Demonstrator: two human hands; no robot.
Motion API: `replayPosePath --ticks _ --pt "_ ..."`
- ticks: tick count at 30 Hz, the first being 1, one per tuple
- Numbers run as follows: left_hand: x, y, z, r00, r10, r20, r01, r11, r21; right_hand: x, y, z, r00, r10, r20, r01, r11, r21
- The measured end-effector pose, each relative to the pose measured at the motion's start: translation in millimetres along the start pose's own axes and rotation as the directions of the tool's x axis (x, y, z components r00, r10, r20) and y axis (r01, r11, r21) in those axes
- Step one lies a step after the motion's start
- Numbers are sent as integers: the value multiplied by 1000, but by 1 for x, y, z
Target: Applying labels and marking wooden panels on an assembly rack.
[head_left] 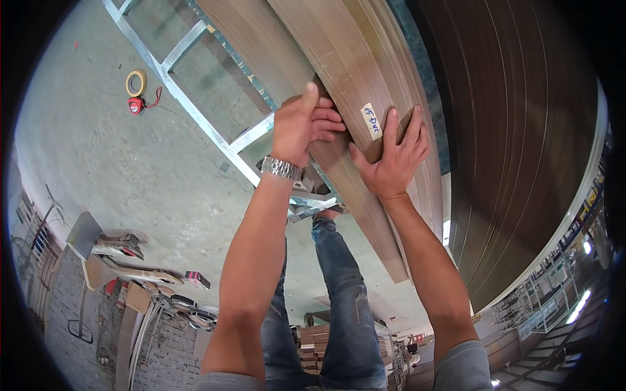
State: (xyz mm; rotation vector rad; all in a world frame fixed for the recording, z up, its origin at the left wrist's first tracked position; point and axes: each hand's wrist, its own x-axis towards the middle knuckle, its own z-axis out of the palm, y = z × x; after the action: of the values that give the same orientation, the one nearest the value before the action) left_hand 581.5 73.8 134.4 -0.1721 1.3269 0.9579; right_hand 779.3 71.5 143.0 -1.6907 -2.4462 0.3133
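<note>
My right hand (396, 159) lies flat on a long brown wooden board (313, 42), fingers spread and pressing on its top. A strip of tape with handwriting (372, 122) is stuck on that board beside the fingers. At the board's left edge is my left hand (303, 124), thumb raised and fingers stretched against the edge, open. A silver watch (282, 168) sits on that wrist. Under the left fingers, another wooden board (362, 208) runs toward me. More boards lie side by side on the right of the labelled one.
A pale metal frame (222, 144) supports the boards on the left. On the floor lie a tape roll (135, 83) and a red tape measure (135, 105). Dark long panels (515, 130) fill the right side. Clutter and a pink-black box (197, 280) are at lower left.
</note>
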Motion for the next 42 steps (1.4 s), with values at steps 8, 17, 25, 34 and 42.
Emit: replayPosePath --ticks 8,17,25,34,42 --pt "6 5 8 998 57 -24 -53 989 141 4 -1 -3 1000 -2 16 3 1000 -26" --pt "4 -9 13 996 83 30 -87 974 211 4 -5 -3 1000 -4 9 4 1000 -19" --pt "-15 -44 -4 989 127 75 -135 984 113 -1 1 -4 1000 12 5 -12 1000 8" --pt "-14 -49 30 904 422 -73 -378 867 325 -4 2 -16 999 41 26 -45 987 153" --pt "-70 -94 69 875 473 -102 -365 783 503 -92 61 -58 962 246 118 -273 857 438"
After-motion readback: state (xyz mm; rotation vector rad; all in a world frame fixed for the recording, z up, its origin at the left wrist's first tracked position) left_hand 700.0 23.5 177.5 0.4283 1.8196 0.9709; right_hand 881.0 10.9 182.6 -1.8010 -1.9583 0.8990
